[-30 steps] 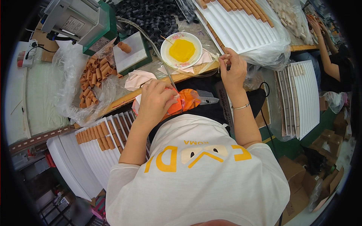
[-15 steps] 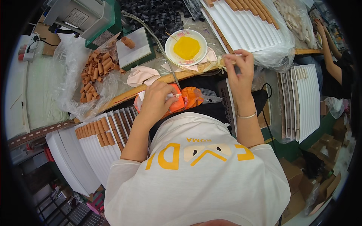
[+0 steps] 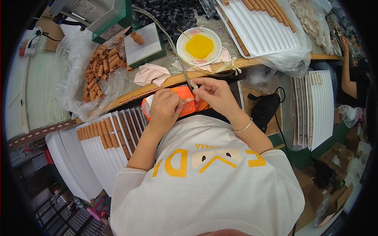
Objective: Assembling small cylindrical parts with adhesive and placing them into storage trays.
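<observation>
My left hand (image 3: 166, 108) is closed in a pinch, with a small whitish scrap (image 3: 189, 100) showing at its fingertips. Close to it on the right, my right hand (image 3: 218, 96) has thumb and forefinger pressed together around a small pale piece (image 3: 193, 84), too small to name. Both hands are over my lap, just below the table edge. Behind and between them lies a bright orange plastic package (image 3: 184, 93), partly hidden by the fingers. Pale strips (image 3: 236, 66) hang from the wooden table edge (image 3: 246, 63) beyond my right hand.
On the table stand a bowl of yellow paste (image 3: 200, 46) with a stick, a pile of orange-brown tubes (image 3: 103, 67), a green-sided block (image 3: 145, 45) and pink cloths (image 3: 151, 74). White ridged trays (image 3: 260, 29) lie far right. A black cable (image 3: 278, 118) hangs at right. Another person's arm (image 3: 346, 69) shows.
My right hand has come left and down from the pale strips at the table edge to beside my left hand, its fingers now pinched. My left hand has shifted only slightly.
</observation>
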The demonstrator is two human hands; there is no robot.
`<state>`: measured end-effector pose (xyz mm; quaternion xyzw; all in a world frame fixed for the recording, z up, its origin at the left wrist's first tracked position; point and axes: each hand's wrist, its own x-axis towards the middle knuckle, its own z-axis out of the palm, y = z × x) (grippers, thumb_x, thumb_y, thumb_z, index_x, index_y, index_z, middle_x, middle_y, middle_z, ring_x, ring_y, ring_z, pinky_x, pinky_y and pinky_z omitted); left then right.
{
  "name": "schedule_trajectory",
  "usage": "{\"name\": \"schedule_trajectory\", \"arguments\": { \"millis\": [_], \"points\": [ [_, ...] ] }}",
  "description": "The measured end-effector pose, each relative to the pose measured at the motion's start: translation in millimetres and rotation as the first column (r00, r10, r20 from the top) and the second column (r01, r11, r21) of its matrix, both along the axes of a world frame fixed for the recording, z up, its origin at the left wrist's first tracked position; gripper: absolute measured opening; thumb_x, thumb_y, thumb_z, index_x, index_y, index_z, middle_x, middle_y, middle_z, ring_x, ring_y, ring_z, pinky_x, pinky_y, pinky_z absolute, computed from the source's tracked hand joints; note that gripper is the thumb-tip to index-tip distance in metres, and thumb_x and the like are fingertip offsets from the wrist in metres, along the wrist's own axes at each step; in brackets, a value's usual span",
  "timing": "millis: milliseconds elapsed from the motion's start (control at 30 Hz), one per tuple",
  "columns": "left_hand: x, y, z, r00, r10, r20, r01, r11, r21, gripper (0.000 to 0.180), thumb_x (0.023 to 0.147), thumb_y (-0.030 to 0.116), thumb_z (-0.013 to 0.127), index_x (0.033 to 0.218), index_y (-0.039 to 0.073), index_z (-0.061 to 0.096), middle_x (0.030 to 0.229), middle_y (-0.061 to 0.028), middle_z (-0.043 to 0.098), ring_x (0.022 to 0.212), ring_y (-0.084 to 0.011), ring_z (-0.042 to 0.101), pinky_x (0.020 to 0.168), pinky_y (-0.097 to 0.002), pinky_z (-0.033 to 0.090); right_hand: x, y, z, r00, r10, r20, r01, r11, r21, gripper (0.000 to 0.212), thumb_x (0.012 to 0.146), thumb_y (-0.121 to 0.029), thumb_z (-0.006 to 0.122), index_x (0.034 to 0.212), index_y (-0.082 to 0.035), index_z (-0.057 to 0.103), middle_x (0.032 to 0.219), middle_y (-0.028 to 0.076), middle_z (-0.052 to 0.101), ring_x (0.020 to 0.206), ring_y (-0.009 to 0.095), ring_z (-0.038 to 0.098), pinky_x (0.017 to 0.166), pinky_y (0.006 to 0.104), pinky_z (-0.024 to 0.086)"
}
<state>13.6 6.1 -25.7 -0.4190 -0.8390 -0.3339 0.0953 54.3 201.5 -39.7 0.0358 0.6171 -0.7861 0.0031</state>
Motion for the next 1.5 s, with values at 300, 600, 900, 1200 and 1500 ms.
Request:
{"name": "schedule_trajectory", "arguments": {
  "millis": [300, 600, 900, 1200, 1500],
  "points": [
    [0.3, -3.2, -8.0, 0.999, 0.032, -0.017, -0.031, 0.998, 0.063, 0.023, 0.07, 0.004, 0.074, 0.075, 0.008, 0.053, 0.072, -0.0043, 0.061, 0.073, -0.0239, 0.06, 0.087, -0.0415, 0.045, 0.7, 6.0, -5.0, 0.869, 0.371, 0.328, -0.227, 0.888, -0.401, 0.026, 0.096, -0.01, 0.051, 0.114, 0.0, 0.067, 0.056, -0.003, 0.052, 0.039, 0.003, 0.032, 0.039, 0.0191, 0.025],
    [-1.5, -2.1, -5.7, 0.993, -0.053, -0.11, 0.046, 0.997, -0.065, 0.024, 0.073, 0.003, 0.066, 0.095, 0.011, 0.066, 0.073, -0.0018, 0.058, 0.078, -0.021, 0.057, 0.089, -0.0402, 0.044, 2.5, -4.6, -2.1, 0.886, 0.242, 0.397, -0.136, 0.952, -0.275, 0.028, 0.095, -0.008, 0.049, 0.116, 0.001, 0.066, 0.059, -0.001, 0.056, 0.04, 0.004, 0.036, 0.039, 0.0194, 0.03],
    [-0.6, 1.3, -1.3, 0.998, 0.006, -0.066, -0.009, 0.999, -0.051, 0.02, 0.075, 0.004, 0.069, 0.095, 0.009, 0.067, 0.077, -0.0026, 0.06, 0.076, -0.0213, 0.057, 0.087, -0.0407, 0.043, 5.1, -2.6, -7.9, 0.904, 0.266, 0.334, -0.199, 0.955, -0.221, 0.03, 0.096, -0.009, 0.048, 0.118, 0.001, 0.065, 0.058, -0.001, 0.055, 0.04, 0.004, 0.037, 0.04, 0.0199, 0.03],
    [-3.2, -2.1, -11.9, 1.0, -0.006, -0.012, 0.007, 0.998, 0.062, 0.03, 0.072, 0.001, 0.075, 0.093, 0.009, 0.054, 0.08, -0.003, 0.062, 0.077, -0.0233, 0.059, 0.089, -0.0453, 0.045, 7.9, -0.3, -3.3, 0.886, 0.265, 0.38, -0.088, 0.901, -0.424, 0.031, 0.095, -0.006, 0.045, 0.118, 0.001, 0.065, 0.05, -0.002, 0.044, 0.038, 0.005, 0.03, 0.039, 0.0218, 0.021],
    [-4.1, -3.2, -8.1, 0.991, -0.08, -0.107, 0.068, 0.992, -0.11, 0.026, 0.071, 0.003, 0.063, 0.094, 0.014, 0.066, 0.074, -0.0015, 0.049, 0.079, -0.0223, 0.052, 0.091, -0.0432, 0.041, 8.4, -4.7, -5.7, 0.902, 0.219, 0.372, -0.096, 0.942, -0.321, 0.031, 0.094, -0.005, 0.046, 0.117, 0.001, 0.066, 0.05, -0.002, 0.046, 0.038, 0.005, 0.03, 0.038, 0.0223, 0.023]
  ]
}}
